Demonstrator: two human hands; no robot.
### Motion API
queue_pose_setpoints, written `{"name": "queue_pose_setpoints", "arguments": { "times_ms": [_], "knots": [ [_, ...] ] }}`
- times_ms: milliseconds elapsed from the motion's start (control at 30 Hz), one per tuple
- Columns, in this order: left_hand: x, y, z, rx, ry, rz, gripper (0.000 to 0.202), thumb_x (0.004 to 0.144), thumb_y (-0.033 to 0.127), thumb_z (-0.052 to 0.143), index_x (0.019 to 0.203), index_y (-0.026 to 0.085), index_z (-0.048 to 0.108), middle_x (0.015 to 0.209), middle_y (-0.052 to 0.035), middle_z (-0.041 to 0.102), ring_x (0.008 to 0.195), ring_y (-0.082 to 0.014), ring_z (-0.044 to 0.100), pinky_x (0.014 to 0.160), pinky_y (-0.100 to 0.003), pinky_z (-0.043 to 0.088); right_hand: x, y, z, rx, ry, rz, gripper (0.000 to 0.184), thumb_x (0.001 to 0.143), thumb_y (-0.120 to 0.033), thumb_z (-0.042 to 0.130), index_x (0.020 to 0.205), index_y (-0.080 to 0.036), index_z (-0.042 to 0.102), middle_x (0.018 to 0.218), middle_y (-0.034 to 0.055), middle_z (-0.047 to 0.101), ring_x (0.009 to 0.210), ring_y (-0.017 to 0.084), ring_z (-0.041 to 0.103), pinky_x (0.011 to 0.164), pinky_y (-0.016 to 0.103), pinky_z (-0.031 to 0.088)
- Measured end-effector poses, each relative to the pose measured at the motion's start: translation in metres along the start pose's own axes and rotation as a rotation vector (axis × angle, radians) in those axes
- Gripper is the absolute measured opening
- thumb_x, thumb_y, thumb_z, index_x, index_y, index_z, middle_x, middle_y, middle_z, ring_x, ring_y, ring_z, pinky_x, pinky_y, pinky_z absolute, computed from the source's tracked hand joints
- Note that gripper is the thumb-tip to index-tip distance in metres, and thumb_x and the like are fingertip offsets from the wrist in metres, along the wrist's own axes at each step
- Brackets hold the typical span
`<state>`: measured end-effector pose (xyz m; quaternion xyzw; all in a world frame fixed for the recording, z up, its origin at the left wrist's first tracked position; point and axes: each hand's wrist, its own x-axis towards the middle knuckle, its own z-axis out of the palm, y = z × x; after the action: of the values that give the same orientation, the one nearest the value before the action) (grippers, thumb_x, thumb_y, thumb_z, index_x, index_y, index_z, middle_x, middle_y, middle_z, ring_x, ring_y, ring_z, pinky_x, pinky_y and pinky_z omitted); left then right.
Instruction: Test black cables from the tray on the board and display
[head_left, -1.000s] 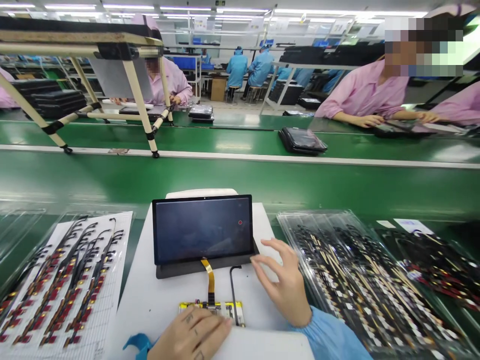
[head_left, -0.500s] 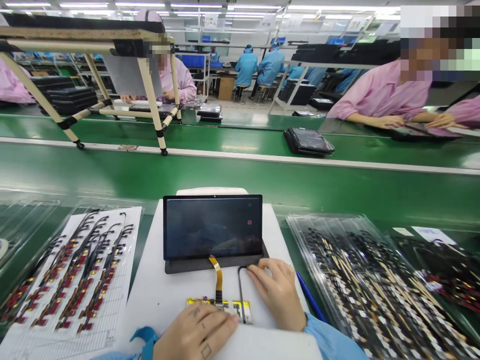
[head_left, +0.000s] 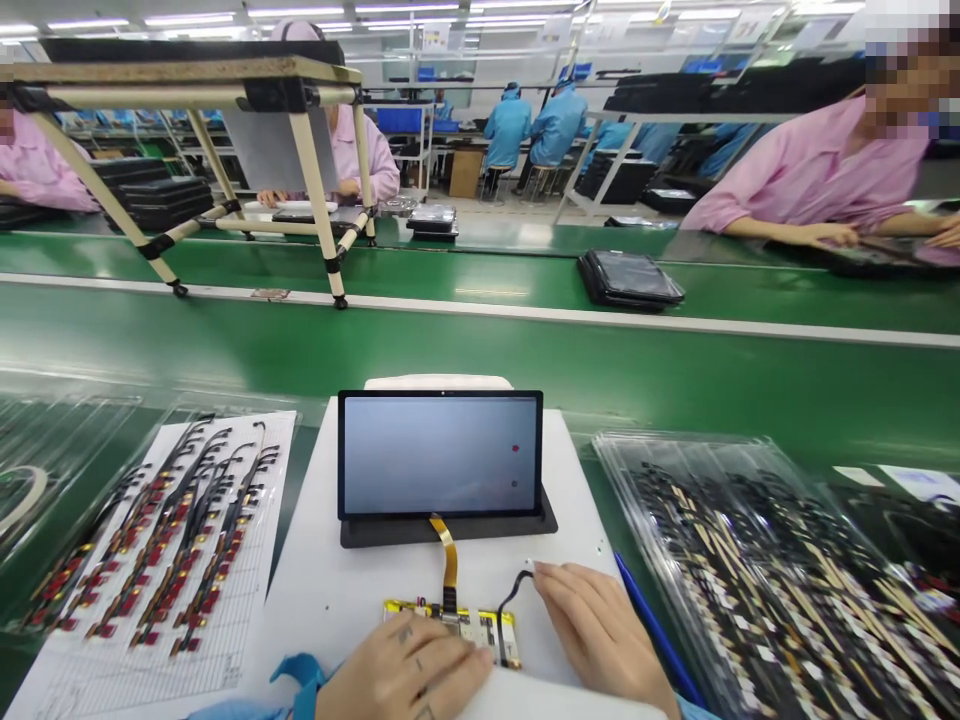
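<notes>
Left hand (head_left: pixel 405 672) flat on circuit board (head_left: pixel 450 622), unclenched. Right hand (head_left: pixel 600 630) touching black cable (head_left: pixel 511 612) end, grip unclear. One tablet (head_left: pixel 439 455) beyond hands, ribbon cable (head_left: pixel 445 553) joining board.

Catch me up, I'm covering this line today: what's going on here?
A person at a white work surface is handling a circuit board with a yellow edge. Their left hand rests on it, while their right hand has its fingertips at the end of a thin black cable running from the board. An amber ribbon cable links the board to a lit display on a black stand. More cables lie in a clear plastic tray.
</notes>
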<state>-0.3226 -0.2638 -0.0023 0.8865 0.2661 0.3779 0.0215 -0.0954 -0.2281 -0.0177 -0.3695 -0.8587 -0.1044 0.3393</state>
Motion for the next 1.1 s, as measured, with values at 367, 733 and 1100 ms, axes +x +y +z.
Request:
{"name": "queue_pose_setpoints", "arguments": {
  "times_ms": [367,733,1100],
  "knots": [
    [-0.004,-0.002,0.006,0.006,-0.015,-0.006,0.023,0.096,0.015,0.038,0.103,0.008,0.058,0.078,-0.0029,0.069,0.064,-0.0112,0.061,0.056,-0.022,0.049,-0.025,0.004,-0.008,0.035,-0.037,0.004,0.050,0.088,-0.005,0.039,0.137,-0.013,0.034,0.103,0.0080,0.066,0.096,0.018,0.060,0.079,0.031,0.048],
    [0.000,-0.001,0.005,0.011,0.005,-0.031,0.027,0.097,0.014,0.032,0.100,0.007,0.058,0.075,-0.0021,0.070,0.060,-0.0109,0.061,0.053,-0.022,0.050,-0.022,0.016,-0.008,0.063,-0.099,-0.001,0.054,0.086,-0.007,0.046,0.138,-0.018,0.034,0.105,0.0071,0.065,0.095,0.019,0.061,0.078,0.029,0.052],
    [0.003,-0.001,0.005,0.003,-0.009,-0.046,0.032,0.099,0.015,0.026,0.097,0.008,0.057,0.072,-0.0012,0.069,0.057,-0.0101,0.061,0.051,-0.022,0.049,-0.024,0.009,-0.010,0.068,-0.061,0.049,0.056,0.085,-0.006,0.049,0.137,-0.020,0.035,0.097,0.0059,0.066,0.090,0.018,0.061,0.077,0.030,0.051]
  ]
}}
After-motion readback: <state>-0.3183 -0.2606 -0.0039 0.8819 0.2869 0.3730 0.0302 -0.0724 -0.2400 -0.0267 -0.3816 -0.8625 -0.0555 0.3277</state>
